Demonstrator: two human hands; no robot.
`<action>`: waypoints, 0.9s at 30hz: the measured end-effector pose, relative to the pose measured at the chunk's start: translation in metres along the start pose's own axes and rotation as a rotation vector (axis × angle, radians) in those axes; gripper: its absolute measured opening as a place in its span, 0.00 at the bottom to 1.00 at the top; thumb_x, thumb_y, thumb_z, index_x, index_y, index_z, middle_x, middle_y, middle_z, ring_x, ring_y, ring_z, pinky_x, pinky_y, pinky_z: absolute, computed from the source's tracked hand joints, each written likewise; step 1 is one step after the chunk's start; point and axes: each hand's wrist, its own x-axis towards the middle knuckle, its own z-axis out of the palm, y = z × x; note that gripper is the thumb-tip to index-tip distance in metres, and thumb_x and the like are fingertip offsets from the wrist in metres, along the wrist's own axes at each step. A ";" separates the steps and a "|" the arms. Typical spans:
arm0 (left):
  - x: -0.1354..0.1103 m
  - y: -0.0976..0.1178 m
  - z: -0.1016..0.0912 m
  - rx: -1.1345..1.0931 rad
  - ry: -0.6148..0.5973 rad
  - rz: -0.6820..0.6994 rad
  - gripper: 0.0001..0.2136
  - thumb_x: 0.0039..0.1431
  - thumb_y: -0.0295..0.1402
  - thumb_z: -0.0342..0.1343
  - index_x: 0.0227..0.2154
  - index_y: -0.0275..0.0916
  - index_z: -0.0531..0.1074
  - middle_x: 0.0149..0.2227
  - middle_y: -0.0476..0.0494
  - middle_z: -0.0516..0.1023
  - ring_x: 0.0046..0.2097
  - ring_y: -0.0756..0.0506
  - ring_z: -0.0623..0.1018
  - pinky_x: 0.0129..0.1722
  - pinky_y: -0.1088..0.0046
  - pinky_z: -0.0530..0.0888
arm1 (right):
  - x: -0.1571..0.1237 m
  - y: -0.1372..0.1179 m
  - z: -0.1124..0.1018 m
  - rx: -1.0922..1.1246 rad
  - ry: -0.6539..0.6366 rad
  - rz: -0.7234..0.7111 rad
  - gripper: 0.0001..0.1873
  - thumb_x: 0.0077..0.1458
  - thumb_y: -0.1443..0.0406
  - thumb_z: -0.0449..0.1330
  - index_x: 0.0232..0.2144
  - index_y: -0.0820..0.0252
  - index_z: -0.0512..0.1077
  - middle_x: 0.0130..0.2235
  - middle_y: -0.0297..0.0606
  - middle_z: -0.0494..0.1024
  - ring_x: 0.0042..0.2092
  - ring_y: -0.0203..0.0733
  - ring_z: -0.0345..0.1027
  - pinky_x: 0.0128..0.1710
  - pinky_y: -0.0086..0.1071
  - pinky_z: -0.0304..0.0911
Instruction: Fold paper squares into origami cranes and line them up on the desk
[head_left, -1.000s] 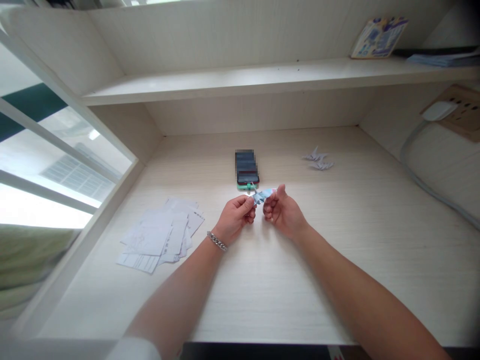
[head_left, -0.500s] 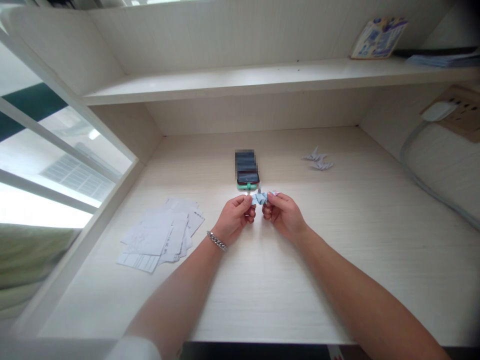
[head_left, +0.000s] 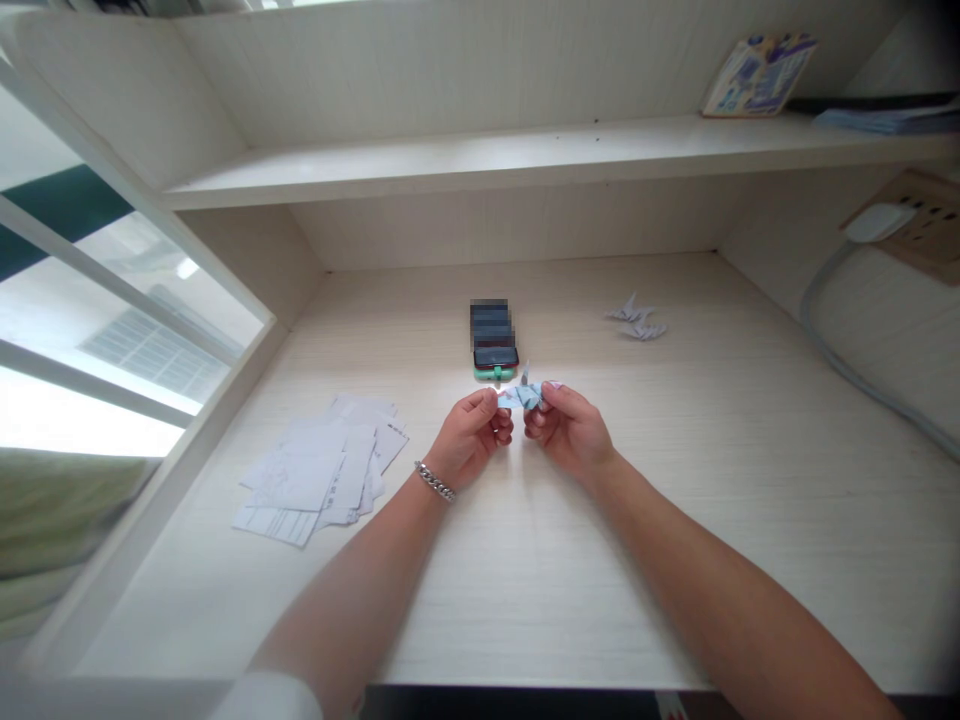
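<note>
A small light-blue folded paper crane (head_left: pixel 528 396) is stretched between my two hands, just above the desk. My left hand (head_left: pixel 474 428) pinches its left end between thumb and fingers. The right end is pinched by my right hand (head_left: pixel 572 427), whose thumb lies over the paper. A pointed tip of the crane sticks up in the middle. Right behind it lies a phone (head_left: pixel 495 340) with a green edge, its screen partly blurred out. Farther back to the right, folded white paper cranes (head_left: pixel 637 325) rest on the desk.
Loose sheets of paper (head_left: pixel 322 470) lie in an overlapping pile left of my left arm. A shelf (head_left: pixel 480 165) spans the back, with a colourful packet (head_left: pixel 759 76) on it. At the right wall, a grey cable (head_left: pixel 825 345) hangs from a plug in the socket (head_left: pixel 930 225).
The crane is opened out a little wider between my hands, and its upright tip shows more clearly. My right thumb has shifted slightly to the right. Everything else is unchanged.
</note>
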 end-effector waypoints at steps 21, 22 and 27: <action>0.000 0.002 0.003 -0.005 0.020 -0.009 0.14 0.50 0.41 0.60 0.25 0.36 0.64 0.23 0.51 0.67 0.25 0.53 0.69 0.27 0.76 0.66 | 0.001 -0.001 -0.001 0.044 0.008 0.049 0.14 0.47 0.60 0.63 0.18 0.59 0.66 0.17 0.30 0.65 0.22 0.33 0.58 0.22 0.27 0.55; 0.001 0.002 0.003 -0.007 0.020 -0.014 0.14 0.50 0.41 0.60 0.25 0.36 0.64 0.23 0.51 0.67 0.25 0.53 0.69 0.26 0.76 0.66 | 0.001 -0.001 -0.001 0.045 0.007 0.052 0.14 0.47 0.59 0.63 0.18 0.59 0.66 0.17 0.30 0.65 0.22 0.33 0.59 0.22 0.27 0.55; 0.001 0.001 0.002 -0.026 0.038 -0.024 0.14 0.51 0.41 0.59 0.25 0.36 0.64 0.23 0.51 0.66 0.25 0.53 0.68 0.26 0.76 0.65 | 0.000 -0.002 0.000 0.033 0.029 0.059 0.15 0.46 0.59 0.64 0.17 0.59 0.65 0.17 0.30 0.64 0.22 0.34 0.58 0.22 0.28 0.56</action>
